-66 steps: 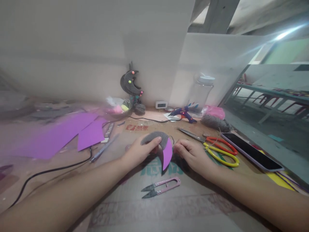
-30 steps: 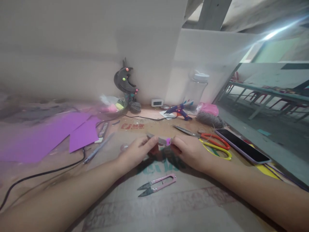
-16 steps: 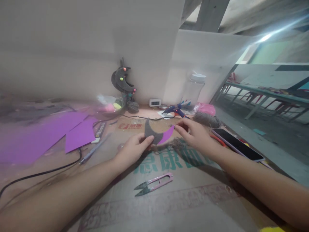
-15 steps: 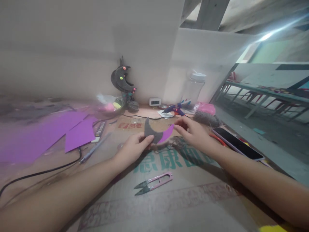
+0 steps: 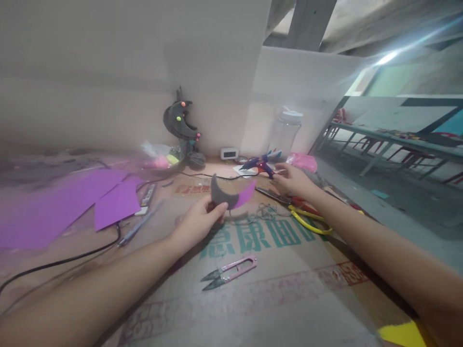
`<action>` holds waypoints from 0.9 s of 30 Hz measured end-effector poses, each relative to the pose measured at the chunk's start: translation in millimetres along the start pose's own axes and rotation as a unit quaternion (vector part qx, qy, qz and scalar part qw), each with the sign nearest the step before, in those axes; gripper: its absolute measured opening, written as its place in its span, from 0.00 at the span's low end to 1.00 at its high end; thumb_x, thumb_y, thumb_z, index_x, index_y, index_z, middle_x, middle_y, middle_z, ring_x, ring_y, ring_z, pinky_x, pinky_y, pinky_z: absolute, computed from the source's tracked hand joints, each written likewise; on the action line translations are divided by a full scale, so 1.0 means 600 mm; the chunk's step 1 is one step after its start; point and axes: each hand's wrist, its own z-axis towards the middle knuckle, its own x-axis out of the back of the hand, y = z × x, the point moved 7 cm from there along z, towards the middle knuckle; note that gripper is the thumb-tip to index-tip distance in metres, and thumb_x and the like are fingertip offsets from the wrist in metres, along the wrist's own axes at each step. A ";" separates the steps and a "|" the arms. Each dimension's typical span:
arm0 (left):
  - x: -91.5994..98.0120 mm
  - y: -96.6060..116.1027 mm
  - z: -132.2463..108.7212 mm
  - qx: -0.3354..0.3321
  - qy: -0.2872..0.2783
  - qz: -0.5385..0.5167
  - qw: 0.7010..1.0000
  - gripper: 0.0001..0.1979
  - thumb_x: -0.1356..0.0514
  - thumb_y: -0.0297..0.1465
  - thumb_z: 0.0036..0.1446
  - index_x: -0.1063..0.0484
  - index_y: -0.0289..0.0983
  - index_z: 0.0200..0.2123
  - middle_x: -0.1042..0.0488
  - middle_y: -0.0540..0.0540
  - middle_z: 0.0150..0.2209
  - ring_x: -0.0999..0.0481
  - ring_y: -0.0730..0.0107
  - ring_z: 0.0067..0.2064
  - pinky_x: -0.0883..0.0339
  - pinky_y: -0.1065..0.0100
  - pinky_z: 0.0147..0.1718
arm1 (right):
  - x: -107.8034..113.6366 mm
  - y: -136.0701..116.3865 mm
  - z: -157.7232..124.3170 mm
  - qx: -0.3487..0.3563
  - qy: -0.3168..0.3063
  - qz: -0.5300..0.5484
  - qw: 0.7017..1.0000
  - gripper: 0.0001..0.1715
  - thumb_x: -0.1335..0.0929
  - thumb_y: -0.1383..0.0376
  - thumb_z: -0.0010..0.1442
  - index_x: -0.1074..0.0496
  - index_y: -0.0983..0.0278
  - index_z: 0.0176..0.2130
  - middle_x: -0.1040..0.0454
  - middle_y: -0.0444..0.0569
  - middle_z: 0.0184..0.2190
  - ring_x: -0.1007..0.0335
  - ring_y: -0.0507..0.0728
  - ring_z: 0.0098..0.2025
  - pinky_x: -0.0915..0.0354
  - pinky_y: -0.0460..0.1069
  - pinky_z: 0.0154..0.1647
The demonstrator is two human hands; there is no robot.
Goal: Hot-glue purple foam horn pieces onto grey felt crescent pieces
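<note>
My left hand (image 5: 197, 222) pinches a crescent-shaped piece (image 5: 227, 195), grey felt on one half and purple on the other, and holds it up above the cardboard mat (image 5: 275, 289). My right hand (image 5: 293, 180) is stretched far forward, fingers curled, its fingertips right at the blue glue gun (image 5: 261, 166) near the back wall. Whether it grips the gun I cannot tell. Pink thread snips (image 5: 228, 273) lie on the mat below my left hand.
Yellow and red scissors (image 5: 306, 215) lie under my right forearm. Purple sheets (image 5: 72, 200), a black cable (image 5: 72, 258) and a pen (image 5: 135, 229) lie at the left. A finished dark crescent ornament (image 5: 179, 123), a bowl (image 5: 162, 161), a small clock (image 5: 229, 153) and a clear jar (image 5: 285, 132) stand along the back wall.
My right hand left the crescent's purple tip and reached forward to the glue gun. My left hand lifted the crescent upright and holds it alone.
</note>
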 end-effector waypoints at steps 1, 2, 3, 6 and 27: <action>-0.002 0.000 0.000 0.005 -0.003 -0.018 1.000 0.13 0.43 0.41 0.57 0.33 0.36 0.31 0.33 0.54 0.23 0.33 0.74 0.26 0.40 0.71 0.28 | -0.005 0.011 0.012 -0.004 -0.001 -0.004 1.000 0.27 0.34 0.62 0.59 0.35 0.73 0.55 0.26 0.63 0.49 0.28 0.62 0.46 0.34 0.52 0.44; -0.002 -0.001 -0.001 0.013 -0.004 -0.035 0.999 0.15 0.43 0.42 0.57 0.33 0.36 0.30 0.32 0.53 0.23 0.33 0.74 0.26 0.39 0.72 0.28 | -0.010 0.021 0.024 -0.006 -0.002 -0.010 1.000 0.29 0.34 0.61 0.59 0.36 0.73 0.57 0.28 0.64 0.52 0.29 0.63 0.48 0.35 0.53 0.47; -0.003 -0.003 -0.001 0.023 -0.002 -0.048 0.999 0.16 0.43 0.44 0.57 0.32 0.35 0.30 0.32 0.53 0.23 0.33 0.74 0.26 0.39 0.72 0.28 | -0.015 0.028 0.036 -0.009 -0.004 -0.015 1.000 0.31 0.33 0.61 0.58 0.36 0.73 0.57 0.30 0.65 0.54 0.30 0.65 0.51 0.36 0.54 0.49; 0.000 -0.007 -0.003 0.054 0.012 -0.061 0.997 0.19 0.43 0.46 0.56 0.31 0.35 0.27 0.32 0.52 0.23 0.32 0.74 0.26 0.39 0.72 0.27 | -0.034 0.039 0.072 -0.018 -0.013 -0.023 0.999 0.32 0.32 0.60 0.58 0.35 0.73 0.58 0.30 0.65 0.54 0.31 0.66 0.52 0.37 0.56 0.51; 0.011 0.001 -0.003 0.054 0.029 -0.066 0.996 0.11 0.41 0.38 0.56 0.32 0.35 0.29 0.32 0.54 0.22 0.33 0.76 0.24 0.42 0.74 0.25 | 0.032 -0.056 -0.032 -0.016 0.014 0.087 0.996 0.17 0.35 0.54 0.60 0.25 0.63 0.40 0.21 0.50 0.33 0.25 0.58 0.37 0.33 0.47 0.34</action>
